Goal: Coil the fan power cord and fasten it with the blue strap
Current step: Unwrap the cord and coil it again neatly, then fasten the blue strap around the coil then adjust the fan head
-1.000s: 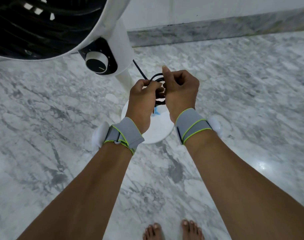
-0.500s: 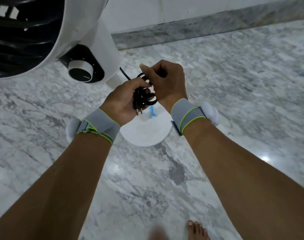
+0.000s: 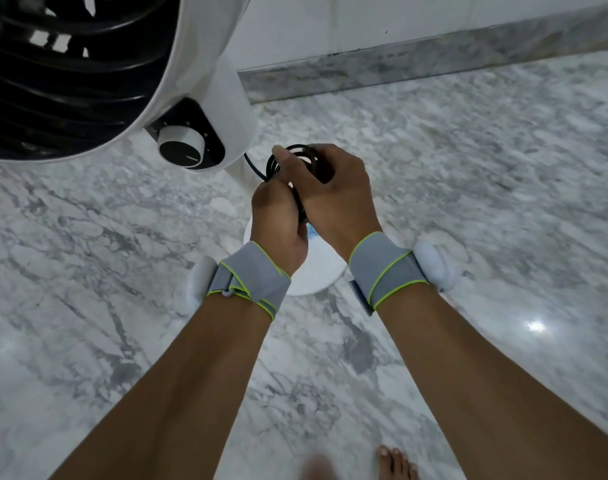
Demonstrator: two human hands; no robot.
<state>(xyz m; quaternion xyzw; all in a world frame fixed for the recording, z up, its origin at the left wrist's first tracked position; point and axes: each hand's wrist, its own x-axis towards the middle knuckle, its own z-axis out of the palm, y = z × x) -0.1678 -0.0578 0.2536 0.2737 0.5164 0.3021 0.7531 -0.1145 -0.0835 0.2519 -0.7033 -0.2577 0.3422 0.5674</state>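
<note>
The cord (image 3: 297, 161) is gathered into a small black coil held up in front of the fan (image 3: 98, 74), just right of its dial (image 3: 182, 147); one short run of it leads back from the coil toward the fan's white stem. The right hand (image 3: 330, 192) closes over the coil from above, fingers curled round the loops and the thumb stretched out along their near side. The left hand (image 3: 278, 220) is clenched on the lower part of the bundle, just under and touching the right. A sliver of the blue strap (image 3: 312, 231) peeps out below, between the two hands; whether it is wrapped round the cord at all cannot be told, since the hands hide it. By my reading the coiling is about finished and the fastening is the step in hand. The next move likely calls for one hand to keep the loops pinched flat together while the other frees the strap, draws it snugly round the middle of the bundle and closes it; a slack grip would let the loops spring apart. Below the hands stands the fan's round base (image 3: 316, 271) on the marble floor (image 3: 486, 202). No container is in view, so nothing can be said of contents.
</note>
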